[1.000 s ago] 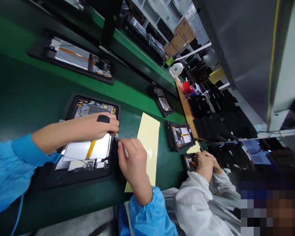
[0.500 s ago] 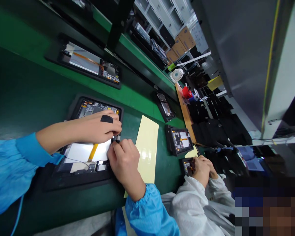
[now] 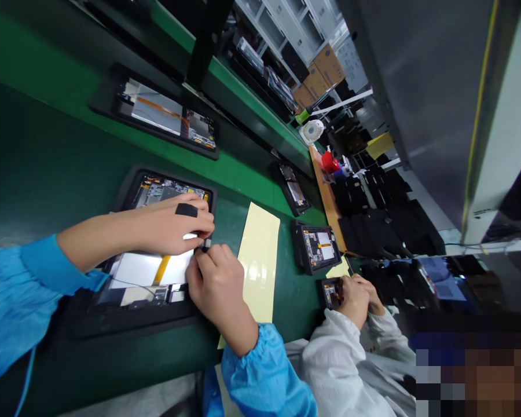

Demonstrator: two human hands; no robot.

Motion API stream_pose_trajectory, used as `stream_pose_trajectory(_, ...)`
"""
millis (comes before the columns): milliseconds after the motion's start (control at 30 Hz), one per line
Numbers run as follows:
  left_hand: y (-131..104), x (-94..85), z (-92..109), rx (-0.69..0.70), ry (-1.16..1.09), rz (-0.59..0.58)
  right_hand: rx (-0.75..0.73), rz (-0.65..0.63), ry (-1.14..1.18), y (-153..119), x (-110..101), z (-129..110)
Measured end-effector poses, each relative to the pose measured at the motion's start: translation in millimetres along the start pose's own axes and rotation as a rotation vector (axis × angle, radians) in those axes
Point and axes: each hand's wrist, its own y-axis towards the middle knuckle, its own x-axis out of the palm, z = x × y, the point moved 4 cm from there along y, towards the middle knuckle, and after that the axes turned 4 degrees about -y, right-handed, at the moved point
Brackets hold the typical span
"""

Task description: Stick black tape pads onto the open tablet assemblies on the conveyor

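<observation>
An opened tablet [image 3: 132, 269] lies in a black foam tray [image 3: 139, 327] on the bench before me. Its circuit board, white battery and an orange flex strip show. My left hand [image 3: 173, 223], with a piece of black tape on its back, reaches across the tablet; the bent fingers and thumb meet at its right edge. Just below, my right hand [image 3: 219, 278] is closed, thumb and forefinger pressed together at that same edge. A small dark bit shows between the two hands, too hidden to name.
A yellow sheet [image 3: 260, 260] lies right of the tray. Another opened tablet [image 3: 165, 116] sits on the green strip behind. Further right are more trayed devices, one a small tablet [image 3: 321, 246]. A co-worker's hands [image 3: 358, 292] handle another device there.
Both hands stay at the tablet's right edge, shifted only slightly. A small gap now shows between my left thumb and fingers.
</observation>
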Motion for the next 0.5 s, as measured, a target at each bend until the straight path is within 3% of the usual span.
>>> stream_pose_trajectory(200, -3.2, 4.3, -1.1, -0.037, -0.02, -0.035, -0.113, -0.162, 0.072, -9.5, -25.5, -6.1)
stream_pose_trajectory(333, 0.7, 5.1, 3.6, -0.043, -0.015, -0.024, -0.038, -0.2, 0.14, -17.2, -33.3, -4.9)
stream_pose_trajectory(433, -0.7, 0.6, 2.6, -0.059, -0.01, 0.011, 0.049, -0.178, 0.146, -18.1, -29.3, -2.1)
stream_pose_trajectory(500, -16.9, -3.8, -4.6, -0.108, 0.017, 0.124, 0.037, -0.192, 0.163, -19.3, -25.5, -2.3)
